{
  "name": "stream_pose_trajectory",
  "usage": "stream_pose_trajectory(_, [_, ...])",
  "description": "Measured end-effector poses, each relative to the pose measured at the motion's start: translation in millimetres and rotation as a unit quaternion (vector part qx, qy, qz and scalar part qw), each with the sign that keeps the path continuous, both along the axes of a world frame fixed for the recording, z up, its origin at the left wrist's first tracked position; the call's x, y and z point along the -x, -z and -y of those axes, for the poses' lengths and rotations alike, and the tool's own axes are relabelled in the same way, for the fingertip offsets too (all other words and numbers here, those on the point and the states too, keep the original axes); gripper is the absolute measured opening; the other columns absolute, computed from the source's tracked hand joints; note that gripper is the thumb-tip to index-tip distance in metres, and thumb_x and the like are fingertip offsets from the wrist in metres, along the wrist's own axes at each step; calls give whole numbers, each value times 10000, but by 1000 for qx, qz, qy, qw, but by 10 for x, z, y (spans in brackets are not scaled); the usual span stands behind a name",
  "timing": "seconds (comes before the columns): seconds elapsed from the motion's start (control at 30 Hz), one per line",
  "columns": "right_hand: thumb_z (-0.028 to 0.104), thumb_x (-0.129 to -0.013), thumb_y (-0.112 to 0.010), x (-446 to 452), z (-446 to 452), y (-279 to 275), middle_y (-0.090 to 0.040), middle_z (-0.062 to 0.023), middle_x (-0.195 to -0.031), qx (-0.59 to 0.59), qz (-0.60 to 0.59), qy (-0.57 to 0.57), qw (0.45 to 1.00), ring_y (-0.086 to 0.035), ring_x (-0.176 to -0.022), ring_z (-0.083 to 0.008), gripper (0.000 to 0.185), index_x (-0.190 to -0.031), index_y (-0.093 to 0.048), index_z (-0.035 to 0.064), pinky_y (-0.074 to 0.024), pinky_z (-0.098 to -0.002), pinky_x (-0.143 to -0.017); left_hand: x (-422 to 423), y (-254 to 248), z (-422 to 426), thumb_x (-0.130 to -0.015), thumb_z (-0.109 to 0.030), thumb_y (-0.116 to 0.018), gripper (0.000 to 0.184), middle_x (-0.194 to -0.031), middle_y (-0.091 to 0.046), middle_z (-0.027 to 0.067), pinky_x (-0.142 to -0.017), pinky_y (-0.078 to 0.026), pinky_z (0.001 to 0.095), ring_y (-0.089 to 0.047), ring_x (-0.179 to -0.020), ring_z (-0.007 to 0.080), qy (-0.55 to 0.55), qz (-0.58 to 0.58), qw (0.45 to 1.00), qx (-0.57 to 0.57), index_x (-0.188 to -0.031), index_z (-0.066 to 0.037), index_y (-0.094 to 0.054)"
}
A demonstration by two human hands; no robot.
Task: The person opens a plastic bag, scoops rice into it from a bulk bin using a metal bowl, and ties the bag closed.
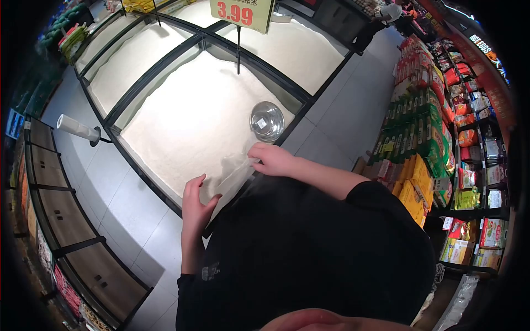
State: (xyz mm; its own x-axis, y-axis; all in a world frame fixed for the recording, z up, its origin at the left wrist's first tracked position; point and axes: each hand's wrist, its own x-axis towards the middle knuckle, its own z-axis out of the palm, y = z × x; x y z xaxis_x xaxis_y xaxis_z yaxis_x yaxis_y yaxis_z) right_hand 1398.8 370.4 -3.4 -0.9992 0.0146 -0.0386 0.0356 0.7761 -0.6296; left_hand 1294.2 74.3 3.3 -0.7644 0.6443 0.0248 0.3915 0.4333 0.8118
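Observation:
A wide bin of white rice (182,105) lies in front of me. At its near edge my right hand (271,159) pinches a thin clear plastic bag (234,170), which hangs over the grain toward the left. My left hand (197,199) is held beside the bag with thumb and fingers apart and nothing between them. Just beyond my right hand, a round clear bowl (267,121) with a small white label rests on the rice. Whether my left fingertips touch the bag, I cannot tell.
A price sign (240,14) reading 3.99 stands on a post at the bin's far side. More grain bins (292,55) adjoin behind. A plastic bag roll (77,128) sticks out at left. Stacked packaged goods (414,127) line the right aisle, where a person (378,27) stands far off.

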Motion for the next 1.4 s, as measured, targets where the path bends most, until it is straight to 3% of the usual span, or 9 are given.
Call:
stream_pose_trajectory(0.23, [-4, -784, -777, 247, 89, -495, -676, -94, -1127, 68, -230, -68, 968, -687, -1010, -299, 263, -1019, -688, 76, -579, -371, -847, -172, 783, -380, -802, -127, -810, 590, -1262, -646, 190, -1008, -460, 474, -599, -1200, 372, 10, -121, 990, 66, -1341, -28, -591])
stream_pose_trajectory(0.33, [6, -773, -808, 262, -70, -552, -694, -88, -1122, 84, -291, -46, 952, -699, -1025, -290, 237, -976, -701, 70, -589, -371, -839, -142, 1068, -306, -893, -65, -679, 344, -1127, -692, 202, -947, -498, 460, -647, -1113, 366, 31, -89, 995, 26, -1234, -28, -653])
stream_pose_trajectory(0.47, [24, -769, -831, 240, -529, -474, -696, -74, -1086, 67, -362, -100, 924, -708, -1044, -285, 240, -963, -700, 77, -600, -367, -846, -241, 929, -445, -939, 26, -504, 253, -941, -718, 175, -780, -549, 369, -710, -861, 288, -153, 107, 982, -35, -1133, -16, -662])
stream_pose_trajectory(0.57, [23, -766, -835, 58, -906, -493, -691, -69, -1055, 62, -327, -114, 936, -709, -1053, -286, 245, -957, -694, 86, -603, -378, -877, -183, 686, -847, -937, 50, -485, 259, -872, -719, 147, -739, -549, 366, -705, -789, 254, -233, 154, 960, 27, -1125, -10, -654])
stream_pose_trajectory(0.7, [4, -767, -826, -184, -1494, -227, -679, -71, -1058, 93, -344, -49, 933, -688, -1106, -306, 287, -997, -677, 88, -590, -396, -933, -156, 999, -1412, -951, -61, -579, 114, -802, -697, 203, -671, -534, 443, -705, -741, 379, -178, -54, 981, 58, -1038, -58, -652])
stream_pose_trajectory(0.83, [18, -808, -779, -394, -2121, 51, -681, -90, -1102, 89, -279, -3, 956, -676, -1119, -316, 260, -1036, -677, 89, -578, -394, -935, -151, 982, -2016, -935, -134, -613, 72, -749, -681, 205, -659, -521, 501, -679, -720, 433, -145, -69, 967, 199, -948, -65, -628])
stream_pose_trajectory(1.0, [71, -843, -750, -514, -2863, 446, -681, -95, -1133, 62, -138, 43, 988, -672, -1068, -311, 214, -1047, -685, 88, -571, -380, -921, -240, 1194, -2496, -852, -125, -660, 134, -981, -597, 177, -764, -531, 484, -636, -944, 394, -130, -82, 960, 233, -968, -62, -638])
stream_pose_trajectory(1.2, [164, -901, -731, -607, -3394, 949, -705, -123, -937, 32, -85, 22, 996, -703, -886, -317, 153, -1027, -711, 79, -578, -402, -789, -701, 1708, -2353, -857, -144, -698, 229, -1008, -618, 187, -785, -540, 505, -644, -939, 421, -173, -32, 928, 329, -1064, -69, -632])
stream_pose_trajectory(1.4, [309, -995, -620, -602, -3796, -326, -722, -122, -858, 148, 18, 15, 989, -689, -782, -313, 250, -1076, -732, 101, -544, -393, -731, -888, 1942, -2050, -870, -243, -718, 341, -1039, -671, 228, -794, -524, 534, -663, -985, 437, -226, 60, 924, 303, -1125, -53, -594])
